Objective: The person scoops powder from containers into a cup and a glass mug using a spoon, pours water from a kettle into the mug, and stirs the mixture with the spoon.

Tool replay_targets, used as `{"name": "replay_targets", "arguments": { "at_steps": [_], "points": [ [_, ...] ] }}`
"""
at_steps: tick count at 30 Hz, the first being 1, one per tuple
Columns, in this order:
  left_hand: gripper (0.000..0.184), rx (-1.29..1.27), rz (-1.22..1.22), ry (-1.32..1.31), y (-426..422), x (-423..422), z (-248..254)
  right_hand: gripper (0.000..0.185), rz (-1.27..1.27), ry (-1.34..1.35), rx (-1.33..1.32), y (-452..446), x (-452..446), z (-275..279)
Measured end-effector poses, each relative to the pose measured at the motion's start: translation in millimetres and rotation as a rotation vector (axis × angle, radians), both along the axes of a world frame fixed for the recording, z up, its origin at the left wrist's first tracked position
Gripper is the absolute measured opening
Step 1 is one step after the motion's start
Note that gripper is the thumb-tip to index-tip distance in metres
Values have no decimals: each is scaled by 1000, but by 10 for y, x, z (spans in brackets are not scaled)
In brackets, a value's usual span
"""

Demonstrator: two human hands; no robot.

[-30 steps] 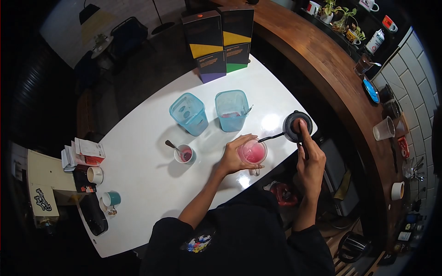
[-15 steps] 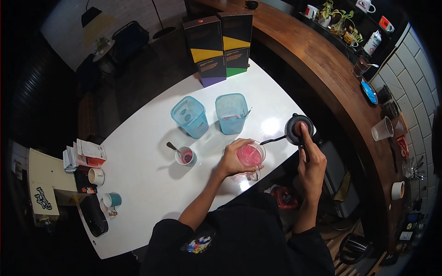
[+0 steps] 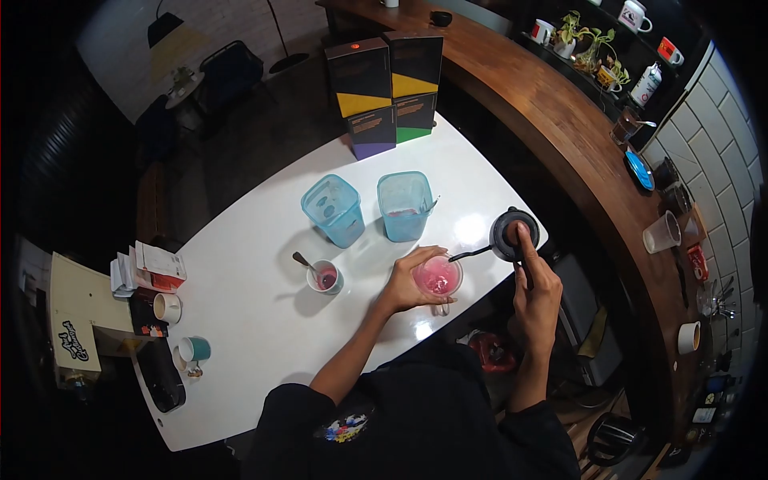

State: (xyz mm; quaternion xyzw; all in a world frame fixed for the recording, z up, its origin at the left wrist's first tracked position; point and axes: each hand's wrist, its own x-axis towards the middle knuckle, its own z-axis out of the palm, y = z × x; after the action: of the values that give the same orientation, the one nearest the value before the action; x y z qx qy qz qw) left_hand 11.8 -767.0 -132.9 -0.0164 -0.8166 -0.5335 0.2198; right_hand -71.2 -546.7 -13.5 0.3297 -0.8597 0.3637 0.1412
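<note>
My left hand is wrapped round a clear glass mug holding pink liquid, its handle pointing towards me. In my right hand is a black gooseneck kettle; the index finger lies stretched over its lid, and its grip is mostly hidden beneath the hand. The tip of the thin spout reaches the mug's right rim. Whether water is flowing cannot be made out. Left of the mug stands a small white cup with dark pink contents and a spoon leaning in it.
Two translucent blue tubs stand beyond the mug on the white table. Dark boxes are stacked at its far edge. A teal-and-white cup sits at the left. A curved wooden counter runs along the right.
The kettle has shifted slightly left, its spout staying by the mug's rim. The mug appears more upright, and its pink liquid looks lighter with bright glints. The camera view has shifted slightly.
</note>
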Motion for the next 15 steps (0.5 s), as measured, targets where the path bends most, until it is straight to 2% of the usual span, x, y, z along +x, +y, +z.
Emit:
{"name": "replay_targets", "arguments": {
  "at_steps": [1,2,4,7,11,15],
  "points": [
    [84,121,-28,-63,16,11,9,83,-3,3,0,-1,-3,-4],
    [84,120,-28,-63,21,18,-4,83,-8,6,0,-1,-4,-6],
    [85,279,-85,-161,28,16,-61,83,-5,11,-2,-4,-7,-5],
    [86,330,-105,-156,47,16,-152,84,-7,9,6,-4,-3,6],
    [85,361,-113,-154,51,3,-172,84,-12,18,3,14,-1,-6],
    [81,201,-29,-74,40,26,-43,83,-20,16,4,37,17,1]
  ]
}}
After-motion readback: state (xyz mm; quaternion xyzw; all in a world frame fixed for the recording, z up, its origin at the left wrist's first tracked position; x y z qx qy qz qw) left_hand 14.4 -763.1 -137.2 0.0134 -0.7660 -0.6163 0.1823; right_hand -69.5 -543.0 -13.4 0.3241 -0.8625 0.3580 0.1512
